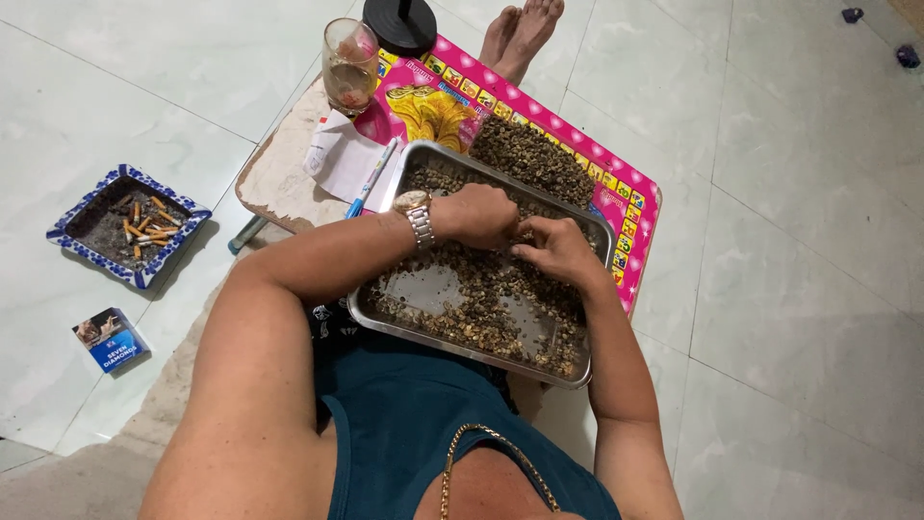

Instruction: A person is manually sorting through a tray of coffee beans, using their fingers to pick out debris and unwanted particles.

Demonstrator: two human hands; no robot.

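Both hands work inside a metal tray [385, 313] strewn with small dark seeds [481, 318]. The left hand [478, 214], a wristwatch [416, 214] just behind it, is curled into a loose fist; the right hand [553, 248], touching it, pinches seeds with bent fingers. Beyond them lies 1 heap of seeds [534, 159].

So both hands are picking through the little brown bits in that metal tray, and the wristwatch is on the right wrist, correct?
Not quite. The head view shows the wristwatch on the left wrist, not the right. The rest holds: the left hand and right hand are both in the brown bits in the metal tray.
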